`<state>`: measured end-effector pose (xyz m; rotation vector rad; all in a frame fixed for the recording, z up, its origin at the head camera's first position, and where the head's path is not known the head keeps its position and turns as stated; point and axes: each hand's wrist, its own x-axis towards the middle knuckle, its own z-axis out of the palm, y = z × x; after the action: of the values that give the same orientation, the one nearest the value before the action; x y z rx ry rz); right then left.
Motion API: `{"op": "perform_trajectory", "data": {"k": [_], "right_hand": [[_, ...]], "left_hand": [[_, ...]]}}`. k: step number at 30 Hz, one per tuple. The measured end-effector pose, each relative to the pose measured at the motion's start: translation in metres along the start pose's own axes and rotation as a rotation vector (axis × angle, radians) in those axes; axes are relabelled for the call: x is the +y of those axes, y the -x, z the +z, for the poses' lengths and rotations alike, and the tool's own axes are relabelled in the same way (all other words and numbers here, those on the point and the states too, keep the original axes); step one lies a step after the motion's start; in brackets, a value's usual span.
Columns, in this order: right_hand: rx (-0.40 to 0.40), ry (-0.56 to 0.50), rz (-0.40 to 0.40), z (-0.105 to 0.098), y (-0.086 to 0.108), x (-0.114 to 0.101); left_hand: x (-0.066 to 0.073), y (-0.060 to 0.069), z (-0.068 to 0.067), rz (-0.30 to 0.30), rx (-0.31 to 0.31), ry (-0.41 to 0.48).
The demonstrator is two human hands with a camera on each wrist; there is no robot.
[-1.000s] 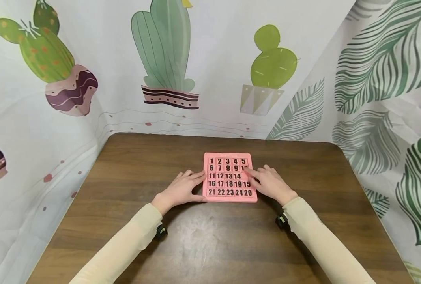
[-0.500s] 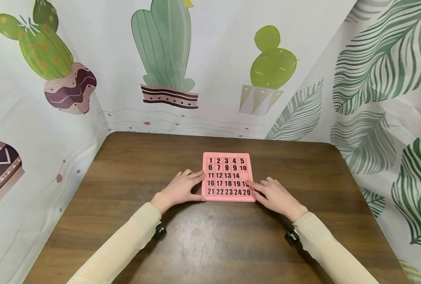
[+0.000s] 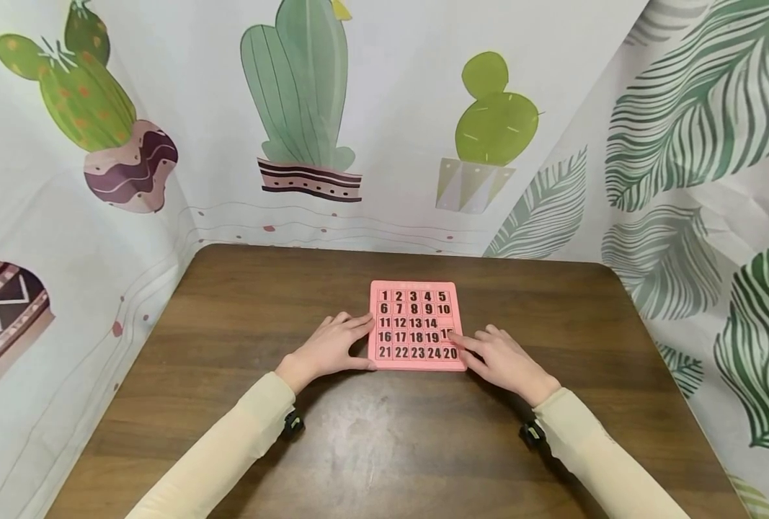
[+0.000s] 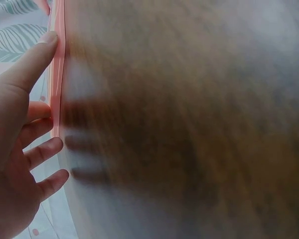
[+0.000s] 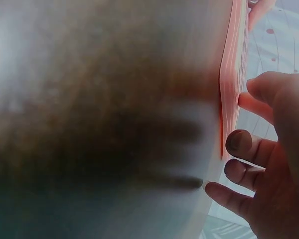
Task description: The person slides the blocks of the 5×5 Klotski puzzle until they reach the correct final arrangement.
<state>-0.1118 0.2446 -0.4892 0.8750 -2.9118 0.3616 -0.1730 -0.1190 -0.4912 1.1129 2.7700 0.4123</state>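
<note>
A pink number slide puzzle (image 3: pixel 416 287) lies flat on the table in the head view. Its black-numbered tiles stand in rows, and the third row has a gap (image 3: pixel 445 322) right of 14. The 15 tile sits slightly higher than the 19 beside it, partly hidden by a fingertip. My left hand (image 3: pixel 326 349) rests its thumb and spread fingers against the puzzle's left edge; in the left wrist view the thumb touches the pink side (image 4: pixel 58 74). My right hand (image 3: pixel 504 364) presses the 15 tile with an extended index finger; its other fingers are loosely bent beside the right edge.
The brown wooden table (image 3: pixel 371 447) extends around the puzzle on every side. Behind it hangs a white cloth (image 3: pixel 397 108) printed with cacti and leaves. Both forearms wear pale sleeves, with a small black device at each wrist.
My right index finger has moved from near the 10 down to the 15 tile, which has since slid slightly up toward the gap. The left hand keeps its place at the puzzle's edge.
</note>
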Motion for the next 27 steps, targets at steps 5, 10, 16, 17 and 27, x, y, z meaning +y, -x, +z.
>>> {"op": "perform_trajectory", "data": {"k": [5,10,16,17,27], "right_hand": [[0.016,0.003,-0.003,0.001,-0.004,0.003],[0.032,-0.005,-0.01,0.002,-0.009,0.005],[0.03,-0.003,-0.004,0.003,-0.013,0.006],[0.027,-0.003,0.0,0.002,-0.014,0.005],[0.03,0.0,0.023,0.002,-0.019,0.005]], "left_hand": [[0.0,0.0,0.0,0.004,0.002,-0.003],[-0.001,0.0,0.0,0.0,-0.001,-0.005],[0.0,0.0,0.001,0.011,0.012,-0.012],[0.0,0.0,0.002,0.01,0.014,-0.012],[0.0,0.0,0.001,0.006,0.012,-0.012]]}}
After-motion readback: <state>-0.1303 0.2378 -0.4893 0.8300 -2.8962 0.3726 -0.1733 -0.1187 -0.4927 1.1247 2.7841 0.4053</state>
